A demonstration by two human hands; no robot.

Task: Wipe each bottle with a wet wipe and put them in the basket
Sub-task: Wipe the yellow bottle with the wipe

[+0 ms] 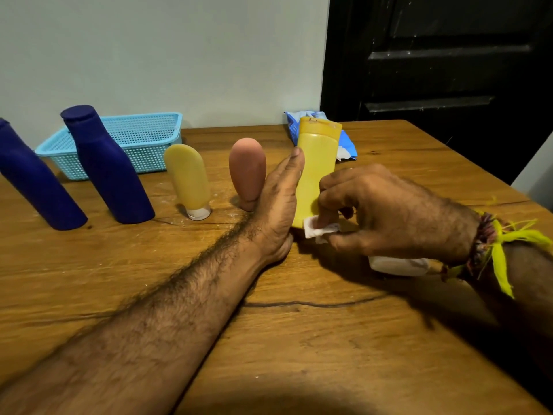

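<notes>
His left hand (278, 202) lies flat-fingered against the upright yellow plastic bottle (317, 163) on the wooden counter (299, 339); right hand (374, 211) pinches a white wet wipe (320, 230) at its base.

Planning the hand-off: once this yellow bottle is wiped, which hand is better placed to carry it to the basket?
Left, probably. The left hand already lies flat against the yellow bottle on the side nearer the blue basket, far left. The right hand pinches the wet wipe.
</notes>
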